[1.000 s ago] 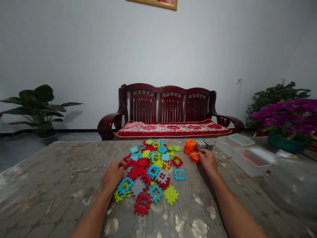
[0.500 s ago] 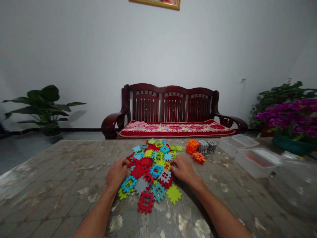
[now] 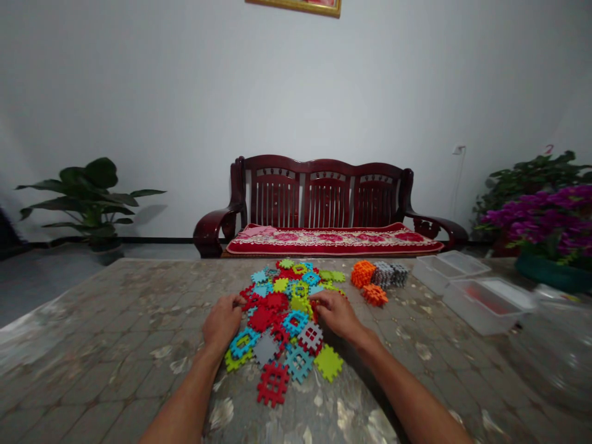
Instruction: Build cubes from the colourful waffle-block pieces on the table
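A loose pile of flat, notched interlocking building tiles (image 3: pixel 277 301) in red, blue, lime, teal and grey lies on the table. At its left edge is my left hand (image 3: pixel 224 320), fingers curled in against some red tiles; what they pinch, if anything, is hidden. My right hand (image 3: pixel 337 314) reaches into the right side of the pile, its fingers bent together beside a lime tile (image 3: pixel 300 304). Whatever lies under those fingertips is too small to make out. Nearest me are a red window tile (image 3: pixel 272 383), a teal window tile (image 3: pixel 298 362) and a plain lime tile (image 3: pixel 328 362).
Orange tiles (image 3: pixel 362 273) and grey tiles (image 3: pixel 383 275) stand stacked right of the pile, with a smaller orange stack (image 3: pixel 374 295) in front. Clear plastic boxes (image 3: pixel 481 308) sit farther right, by purple flowers (image 3: pixel 546 216). Behind the table (image 3: pixel 139 345) stands a wooden bench (image 3: pixel 326 185).
My right hand has moved slightly inward over the pile's right side, covering part of a light blue tile. My left hand stays at the left edge. The view has shifted slightly.
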Demonstrator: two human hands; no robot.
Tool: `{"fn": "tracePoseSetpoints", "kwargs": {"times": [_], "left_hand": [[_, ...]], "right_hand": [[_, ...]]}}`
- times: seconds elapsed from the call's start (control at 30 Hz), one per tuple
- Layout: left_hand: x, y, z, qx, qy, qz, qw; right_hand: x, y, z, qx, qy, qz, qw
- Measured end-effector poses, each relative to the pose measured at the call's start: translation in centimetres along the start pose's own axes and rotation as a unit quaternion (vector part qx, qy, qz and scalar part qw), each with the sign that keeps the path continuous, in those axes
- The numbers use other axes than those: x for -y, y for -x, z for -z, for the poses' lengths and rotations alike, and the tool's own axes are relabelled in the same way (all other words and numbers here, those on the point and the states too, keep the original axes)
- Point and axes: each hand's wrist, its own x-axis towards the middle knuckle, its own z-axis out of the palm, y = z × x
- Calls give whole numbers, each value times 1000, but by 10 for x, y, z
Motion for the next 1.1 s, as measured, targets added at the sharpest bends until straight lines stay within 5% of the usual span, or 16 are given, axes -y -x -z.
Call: {"fn": "tracePoseSetpoints", "kwargs": {"times": [0.23, 0.43, 0.67, 0.87, 1.1], "left_hand": [[1, -1, 0, 0, -4, -2, 1000], [0, 0, -1, -3, -12, -3, 1000], [1, 0, -2, -12, -10, -9, 1000], [0, 1, 0, -11, -5, -1, 1000], [0, 1, -1, -10, -10, -3, 1000]], "right_hand": [[6, 10, 7, 35, 206, -39, 977], [10, 9, 2, -1, 194, -41, 980], [-7, 3, 4, -90, 50, -72, 992], [-18, -2, 40, -168, 173, -89, 966], [-33, -1, 41, -64, 105, -92, 988]]}}
